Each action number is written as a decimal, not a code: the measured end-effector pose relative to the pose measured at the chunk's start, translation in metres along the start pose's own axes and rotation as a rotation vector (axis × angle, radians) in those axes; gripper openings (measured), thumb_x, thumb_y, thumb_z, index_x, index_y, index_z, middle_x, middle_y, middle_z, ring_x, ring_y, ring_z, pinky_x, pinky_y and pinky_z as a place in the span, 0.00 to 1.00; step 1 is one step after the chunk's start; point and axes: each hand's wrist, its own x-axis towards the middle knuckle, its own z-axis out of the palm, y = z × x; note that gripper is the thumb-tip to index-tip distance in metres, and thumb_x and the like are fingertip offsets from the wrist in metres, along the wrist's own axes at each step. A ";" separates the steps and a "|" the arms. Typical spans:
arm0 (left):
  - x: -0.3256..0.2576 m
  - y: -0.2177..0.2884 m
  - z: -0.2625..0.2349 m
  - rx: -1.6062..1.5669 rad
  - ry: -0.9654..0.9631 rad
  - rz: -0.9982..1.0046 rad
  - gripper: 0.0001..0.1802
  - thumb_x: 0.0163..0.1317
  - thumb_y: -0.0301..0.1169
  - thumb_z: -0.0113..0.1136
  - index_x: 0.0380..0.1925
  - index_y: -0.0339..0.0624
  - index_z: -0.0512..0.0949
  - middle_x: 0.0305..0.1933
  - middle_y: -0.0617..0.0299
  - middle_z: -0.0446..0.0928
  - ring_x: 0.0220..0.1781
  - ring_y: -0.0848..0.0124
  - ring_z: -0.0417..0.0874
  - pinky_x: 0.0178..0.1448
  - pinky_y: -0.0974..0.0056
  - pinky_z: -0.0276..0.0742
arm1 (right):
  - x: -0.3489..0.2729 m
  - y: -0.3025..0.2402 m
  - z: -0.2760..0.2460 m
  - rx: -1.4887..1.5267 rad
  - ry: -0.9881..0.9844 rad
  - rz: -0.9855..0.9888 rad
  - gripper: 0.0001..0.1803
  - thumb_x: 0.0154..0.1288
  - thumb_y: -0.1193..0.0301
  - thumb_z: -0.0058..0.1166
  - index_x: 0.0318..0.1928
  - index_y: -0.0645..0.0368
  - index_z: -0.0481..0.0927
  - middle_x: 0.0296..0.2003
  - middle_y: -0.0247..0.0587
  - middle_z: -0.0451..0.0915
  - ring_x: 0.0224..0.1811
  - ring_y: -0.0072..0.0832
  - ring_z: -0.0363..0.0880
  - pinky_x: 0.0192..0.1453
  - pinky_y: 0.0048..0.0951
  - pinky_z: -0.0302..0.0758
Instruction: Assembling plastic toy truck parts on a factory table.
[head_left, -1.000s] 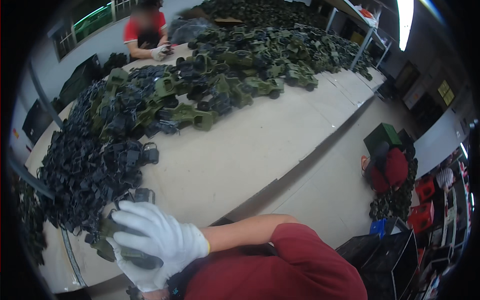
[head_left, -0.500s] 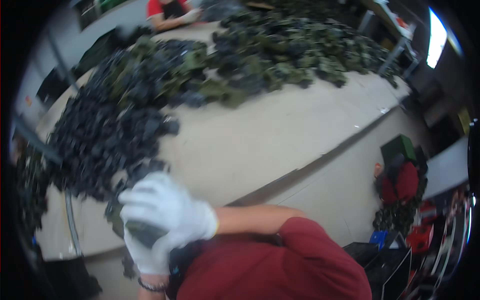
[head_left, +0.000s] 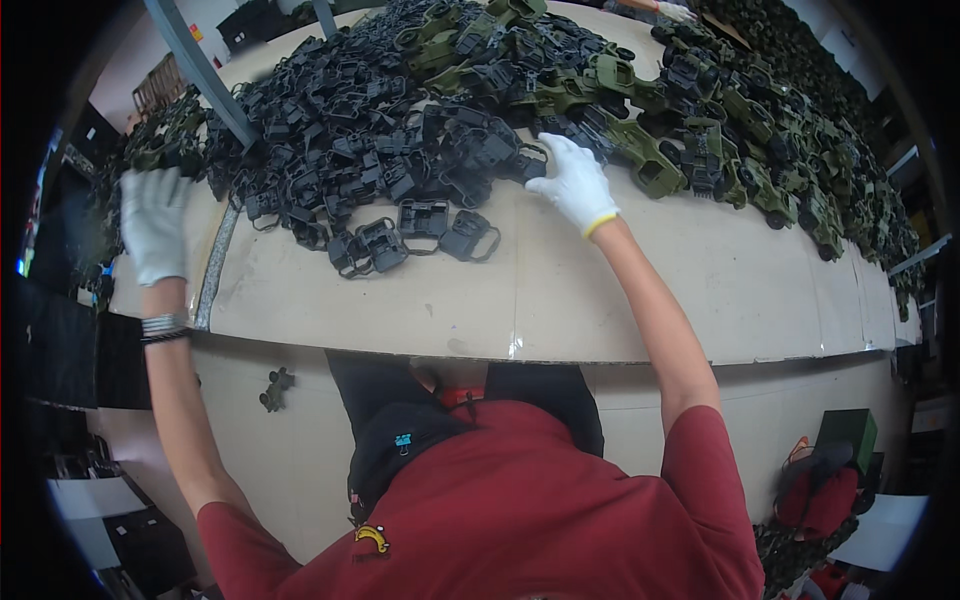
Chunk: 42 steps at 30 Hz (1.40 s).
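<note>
My left hand [head_left: 155, 228], in a white glove, is raised at the left side of the table with its fingers stretched out and nothing visible in it. My right hand [head_left: 575, 185], also gloved, is at the front of the heap with thumb and fingers apart. Its fingertips are beside a dark grey plastic toy-vehicle part [head_left: 522, 162]; I cannot tell whether they touch it. A heap of similar dark grey parts [head_left: 330, 150] spreads between my hands. A few loose frame-like parts [head_left: 424, 220] lie at its front edge.
Green toy vehicles [head_left: 715, 140] are piled along the right and back of the cardboard-covered table [head_left: 600, 310]. A grey metal post [head_left: 205, 75] stands at the left. One toy vehicle [head_left: 276, 388] lies on the floor. Another person's gloved hand [head_left: 676, 12] shows at the far edge.
My gloved hands were close together around a dark green object at the lower left. Now they are wide apart and that object is no longer between them. The view has turned.
</note>
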 end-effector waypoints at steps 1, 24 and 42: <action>-0.002 -0.019 -0.029 0.045 -0.141 -0.055 0.24 0.74 0.44 0.53 0.59 0.36 0.74 0.63 0.52 0.75 0.66 0.55 0.74 0.74 0.47 0.65 | 0.012 -0.007 0.009 0.018 -0.001 -0.027 0.41 0.53 0.57 0.70 0.66 0.56 0.72 0.64 0.48 0.75 0.64 0.50 0.71 0.69 0.42 0.69; -0.296 -0.157 0.074 0.395 -1.077 -0.717 0.17 0.69 0.31 0.61 0.53 0.33 0.75 0.45 0.59 0.80 0.43 0.73 0.82 0.51 0.68 0.78 | -0.025 0.069 -0.098 -0.262 -0.065 0.297 0.22 0.48 0.66 0.67 0.48 0.44 0.81 0.56 0.45 0.75 0.55 0.49 0.79 0.58 0.44 0.78; -0.320 -0.208 0.141 0.351 -1.098 -0.821 0.32 0.66 0.34 0.65 0.66 0.33 0.67 0.56 0.54 0.78 0.48 0.72 0.81 0.51 0.68 0.78 | -0.136 0.078 -0.120 0.531 0.417 0.429 0.19 0.57 0.64 0.69 0.41 0.66 0.80 0.53 0.45 0.80 0.45 0.31 0.80 0.50 0.31 0.76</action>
